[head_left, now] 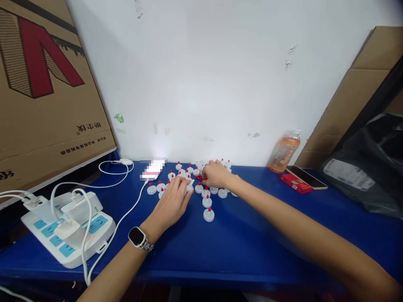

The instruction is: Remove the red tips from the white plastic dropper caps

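My left hand (pixel 172 199), with a watch on its wrist, is closed around a white nozzle cap (pixel 189 186) whose bare pointed tip sticks out past the fingers. Farther back and to the right, my right hand (pixel 216 174) reaches down with bent fingers at a small heap of red tip caps (pixel 199 178). Its fingertips are at the heap, and I cannot tell if they pinch one. All around stand several white caps with red tips, among them a front one (pixel 208 214) and one at the left (pixel 151 189).
A power strip (pixel 103 247) with plugs and white cables lies left, near a charging phone (pixel 153 170). At the right are an orange drink bottle (pixel 285 152), a red box (pixel 296 183), another phone (pixel 307 178) and a dark plastic bag (pixel 362 155). Cardboard (pixel 63 121) leans left.
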Motion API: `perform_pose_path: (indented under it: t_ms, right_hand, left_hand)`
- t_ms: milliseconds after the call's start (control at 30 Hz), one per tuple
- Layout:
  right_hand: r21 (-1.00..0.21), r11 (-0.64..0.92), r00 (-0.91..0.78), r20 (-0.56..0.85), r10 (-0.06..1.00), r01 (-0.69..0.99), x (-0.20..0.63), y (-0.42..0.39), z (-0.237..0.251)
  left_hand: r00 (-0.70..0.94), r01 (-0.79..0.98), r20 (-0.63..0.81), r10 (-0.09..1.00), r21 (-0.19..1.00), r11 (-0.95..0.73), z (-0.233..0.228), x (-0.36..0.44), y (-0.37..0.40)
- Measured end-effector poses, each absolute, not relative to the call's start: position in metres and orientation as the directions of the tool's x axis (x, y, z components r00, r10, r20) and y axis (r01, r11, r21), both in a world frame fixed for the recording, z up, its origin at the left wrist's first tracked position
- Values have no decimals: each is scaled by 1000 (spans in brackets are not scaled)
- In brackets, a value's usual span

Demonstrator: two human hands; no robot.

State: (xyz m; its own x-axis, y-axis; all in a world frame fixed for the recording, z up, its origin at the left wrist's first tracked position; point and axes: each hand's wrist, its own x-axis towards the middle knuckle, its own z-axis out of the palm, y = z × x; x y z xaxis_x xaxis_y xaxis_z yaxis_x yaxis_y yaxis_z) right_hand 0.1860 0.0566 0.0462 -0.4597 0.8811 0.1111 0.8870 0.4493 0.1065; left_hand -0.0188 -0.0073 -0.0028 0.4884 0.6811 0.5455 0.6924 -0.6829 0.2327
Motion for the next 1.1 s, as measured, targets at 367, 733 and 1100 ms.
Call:
perform_pose_path:
  t_ms: [367,733,1100]
  right_hand:
    - [-483,458,-364,280,888,746,188,52,40]
    - [-925,378,-283,356,891,27,185,0,20]
    - [-933,344,-173,357,918,-103,159,-14,17]
  left_hand:
    - [495,727,526,692,185,-661,-1,-19,-10]
    - [555,635,527,644,231,-737,6,-12,-21]
    - [527,603,599,602,236,-762,3,-13,-21]
